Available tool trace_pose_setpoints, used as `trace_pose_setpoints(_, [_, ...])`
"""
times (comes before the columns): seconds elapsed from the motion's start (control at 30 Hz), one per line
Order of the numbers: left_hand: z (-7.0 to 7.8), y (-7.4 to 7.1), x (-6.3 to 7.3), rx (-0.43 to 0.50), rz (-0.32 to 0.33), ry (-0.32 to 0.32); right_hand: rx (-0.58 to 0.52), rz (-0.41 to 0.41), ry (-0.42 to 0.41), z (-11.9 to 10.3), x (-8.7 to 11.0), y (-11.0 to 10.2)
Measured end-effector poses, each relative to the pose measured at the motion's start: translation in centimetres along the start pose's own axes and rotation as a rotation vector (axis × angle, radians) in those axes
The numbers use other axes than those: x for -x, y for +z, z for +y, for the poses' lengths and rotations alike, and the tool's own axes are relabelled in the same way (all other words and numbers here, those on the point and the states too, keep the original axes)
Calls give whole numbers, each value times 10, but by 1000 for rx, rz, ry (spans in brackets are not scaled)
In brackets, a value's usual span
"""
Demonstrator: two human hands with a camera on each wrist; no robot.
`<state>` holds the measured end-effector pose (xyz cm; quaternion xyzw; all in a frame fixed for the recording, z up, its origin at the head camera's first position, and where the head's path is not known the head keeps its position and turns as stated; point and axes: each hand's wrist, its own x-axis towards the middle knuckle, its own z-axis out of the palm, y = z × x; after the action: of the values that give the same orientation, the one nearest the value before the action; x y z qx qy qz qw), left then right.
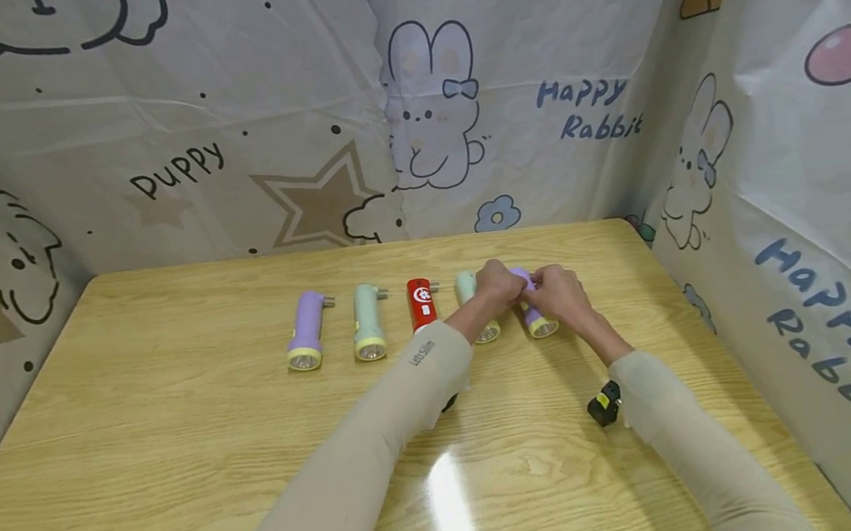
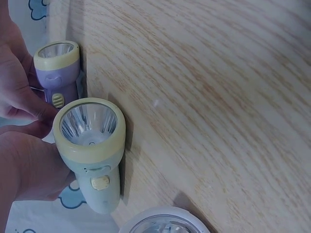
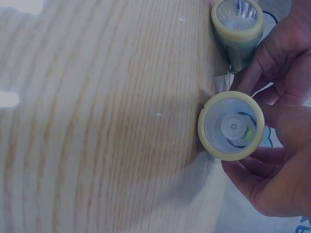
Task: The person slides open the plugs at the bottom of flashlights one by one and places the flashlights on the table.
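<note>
A purple flashlight (image 1: 541, 325) with a pale yellow head lies at the right end of a row of flashlights. My right hand (image 1: 561, 295) grips its body from the right, thumb and fingers around it in the right wrist view. From the left, my left hand (image 1: 498, 286) reaches over a mint green flashlight (image 2: 104, 196) and pinches the purple one's side near its tail. The lens (image 3: 233, 127) of the purple flashlight faces the right wrist camera. My fingers hide much of its body, and whether its plug prongs are out cannot be told.
Left of my hands lie a red flashlight (image 1: 421, 299), another mint green one (image 1: 367, 320) and another purple one (image 1: 307, 329), each with metal prongs sticking out to the right. All lie on a wooden table (image 1: 185, 451). Cartoon-printed cloth (image 1: 272, 127) stands behind and beside it.
</note>
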<state>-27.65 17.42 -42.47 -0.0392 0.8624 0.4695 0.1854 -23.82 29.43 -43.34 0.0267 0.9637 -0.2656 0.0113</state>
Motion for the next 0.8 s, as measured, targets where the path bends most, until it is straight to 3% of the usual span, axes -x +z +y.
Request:
trace_pose_setpoints(0.4, [-1, 0, -4, -16, 13, 13, -6, -5, 5, -2, -1, -1])
trace_pose_setpoints(0.8, [0, -11, 10, -3, 8, 42, -14, -12, 26, -1, -1, 1])
